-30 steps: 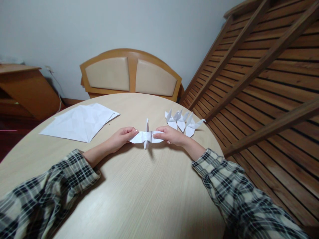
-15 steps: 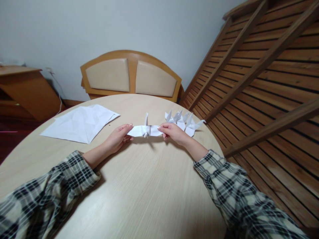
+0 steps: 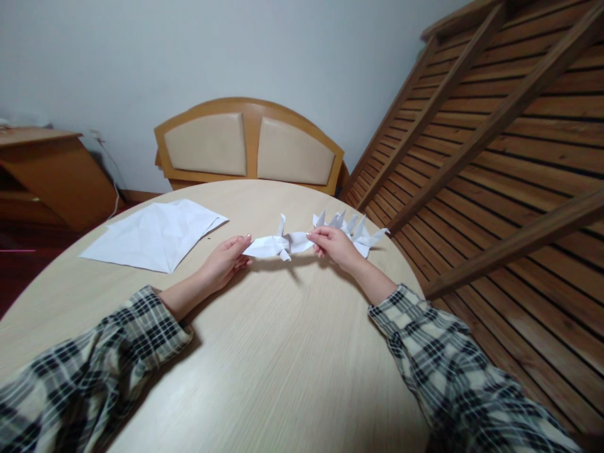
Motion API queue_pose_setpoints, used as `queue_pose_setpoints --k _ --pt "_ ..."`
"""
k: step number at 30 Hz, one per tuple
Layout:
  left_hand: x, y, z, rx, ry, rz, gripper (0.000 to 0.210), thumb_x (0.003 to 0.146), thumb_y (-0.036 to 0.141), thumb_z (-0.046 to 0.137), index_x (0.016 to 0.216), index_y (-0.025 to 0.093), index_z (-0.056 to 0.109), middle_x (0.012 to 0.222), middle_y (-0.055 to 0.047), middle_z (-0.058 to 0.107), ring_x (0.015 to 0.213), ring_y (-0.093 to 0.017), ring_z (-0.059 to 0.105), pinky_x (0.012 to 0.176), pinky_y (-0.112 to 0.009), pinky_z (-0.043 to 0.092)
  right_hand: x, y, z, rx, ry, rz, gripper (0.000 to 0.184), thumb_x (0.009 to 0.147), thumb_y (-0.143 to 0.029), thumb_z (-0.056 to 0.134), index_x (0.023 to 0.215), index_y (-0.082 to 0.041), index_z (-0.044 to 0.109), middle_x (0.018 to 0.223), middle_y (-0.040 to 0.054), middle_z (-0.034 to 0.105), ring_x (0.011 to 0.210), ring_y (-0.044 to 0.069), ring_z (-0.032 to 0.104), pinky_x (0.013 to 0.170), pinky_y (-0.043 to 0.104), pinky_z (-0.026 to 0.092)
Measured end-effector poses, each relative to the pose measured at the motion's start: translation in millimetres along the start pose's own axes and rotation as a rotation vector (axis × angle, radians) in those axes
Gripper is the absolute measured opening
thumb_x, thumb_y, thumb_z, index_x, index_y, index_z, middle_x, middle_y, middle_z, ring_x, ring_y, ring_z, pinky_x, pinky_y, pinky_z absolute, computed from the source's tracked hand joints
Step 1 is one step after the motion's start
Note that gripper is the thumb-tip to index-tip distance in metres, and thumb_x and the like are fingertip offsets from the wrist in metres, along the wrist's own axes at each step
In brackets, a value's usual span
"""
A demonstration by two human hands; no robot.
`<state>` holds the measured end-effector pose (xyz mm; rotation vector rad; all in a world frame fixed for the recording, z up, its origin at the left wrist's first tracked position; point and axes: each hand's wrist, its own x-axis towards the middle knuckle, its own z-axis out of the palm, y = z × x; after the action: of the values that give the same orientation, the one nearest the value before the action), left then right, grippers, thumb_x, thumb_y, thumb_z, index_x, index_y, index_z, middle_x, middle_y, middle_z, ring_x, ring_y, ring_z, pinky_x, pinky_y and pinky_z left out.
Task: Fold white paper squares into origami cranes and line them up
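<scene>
Between my hands a white paper crane (image 3: 282,244) is stretched out, held a little above the table, its neck or tail pointing up in the middle. My left hand (image 3: 227,259) pinches the tip of one wing between thumb and fingers. The other wing's tip is pinched by my right hand (image 3: 334,246). Behind and beside my right hand stand several finished paper cranes (image 3: 365,236), partly hidden by it.
White paper sheets (image 3: 153,236) with fold creases lie at the left of the round wooden table (image 3: 264,352). Past the far edge is a headboard (image 3: 251,148). A slatted wooden frame (image 3: 495,145) leans at the right, and a wooden desk (image 3: 42,170) stands at the left.
My right hand has moved slightly right, pulling its wing outward. The crane's body has shifted right and twisted, and its upright point leans more. My left hand stays nearly in place.
</scene>
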<state>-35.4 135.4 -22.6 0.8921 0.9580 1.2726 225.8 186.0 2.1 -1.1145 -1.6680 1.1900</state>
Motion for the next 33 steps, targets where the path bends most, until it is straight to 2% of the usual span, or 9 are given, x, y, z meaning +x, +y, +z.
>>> queue_pose_setpoints --k 4,7,12,14,19,23,26,30,33 --pt "0 0 0.2 0.026 0.009 -0.003 0.027 0.086 0.034 0.068 0.068 0.018 0.055 0.056 0.005 0.048 0.049 -0.007 0.043 0.054 -0.019 0.046 2 2 -1 -0.042 0.048 -0.046 0.025 0.083 -0.037 0.067 0.070 -0.018 0.059 0.051 -0.0057 0.049 0.044 0.007 0.042 0.044 0.020 0.033" --pt "-1 2 1.0 0.015 0.020 0.015 0.038 0.089 0.041 0.064 0.062 0.020 0.047 0.049 0.007 0.038 0.044 -0.007 0.036 0.054 -0.020 0.046 6 6 -2 0.021 0.117 -0.051 0.026 0.084 -0.040 0.067 0.073 -0.018 0.057 0.053 -0.0050 0.053 0.046 0.007 0.046 0.045 0.019 0.037" --pt "-3 6 4.7 -0.016 0.036 0.017 0.048 0.095 0.048 0.054 0.057 0.020 0.041 0.044 0.007 0.034 0.042 -0.008 0.032 0.052 -0.021 0.046 10 7 -3 0.281 0.266 0.103 0.014 0.093 -0.028 0.057 0.085 -0.020 0.049 0.062 -0.0024 0.063 0.051 0.007 0.058 0.053 0.017 0.048" --pt "-3 7 5.4 -0.003 0.045 -0.005 0.046 0.096 0.045 0.052 0.058 0.020 0.043 0.044 0.006 0.035 0.042 -0.008 0.035 0.054 -0.021 0.047 9 5 -2 0.337 0.263 0.182 0.012 0.094 -0.021 0.055 0.091 -0.021 0.043 0.066 -0.0003 0.067 0.056 0.009 0.063 0.056 0.018 0.052" --pt "-2 7 4.7 0.003 0.060 -0.030 0.043 0.098 0.040 0.049 0.060 0.020 0.047 0.043 0.006 0.037 0.041 -0.008 0.036 0.056 -0.020 0.049 5 5 4 0.288 0.218 0.310 0.029 0.091 -0.017 0.058 0.103 -0.024 0.032 0.065 -0.0002 0.069 0.055 0.014 0.067 0.053 0.024 0.057" --pt "-2 7 5.6 0.001 0.076 -0.035 0.042 0.098 0.038 0.049 0.060 0.020 0.047 0.043 0.006 0.037 0.041 -0.008 0.036 0.055 -0.020 0.049 6 11 5 0.066 0.261 0.290 0.027 0.091 -0.020 0.056 0.105 -0.024 0.033 0.055 -0.0055 0.062 0.040 0.013 0.058 0.036 0.018 0.046" --pt "-2 7 6.2 -0.003 0.070 -0.035 0.041 0.098 0.038 0.050 0.061 0.020 0.048 0.044 0.006 0.038 0.041 -0.008 0.036 0.055 -0.020 0.049 6 12 5 -0.022 0.290 0.248 0.026 0.090 -0.013 0.052 0.105 -0.023 0.034 0.052 -0.0080 0.059 0.036 0.011 0.054 0.034 0.016 0.042" --pt "-2 6 5.3 -0.018 0.050 -0.036 0.039 0.099 0.035 0.047 0.063 0.019 0.049 0.044 0.006 0.037 0.041 -0.008 0.037 0.055 -0.020 0.049 3 7 10 0.168 0.205 0.328 0.020 0.095 -0.011 0.044 0.104 -0.024 0.032 0.060 -0.0024 0.067 0.046 0.012 0.063 0.044 0.020 0.051" --pt "-2 6 4.7 -0.020 0.053 -0.032 0.038 0.098 0.036 0.050 0.064 0.020 0.050 0.044 0.006 0.038 0.041 -0.008 0.037 0.054 -0.020 0.049 0 5 13 0.269 0.144 0.364 0.015 0.098 -0.013 0.044 0.101 -0.023 0.033 0.069 0.0030 0.071 0.049 0.011 0.063 0.046 0.019 0.053"
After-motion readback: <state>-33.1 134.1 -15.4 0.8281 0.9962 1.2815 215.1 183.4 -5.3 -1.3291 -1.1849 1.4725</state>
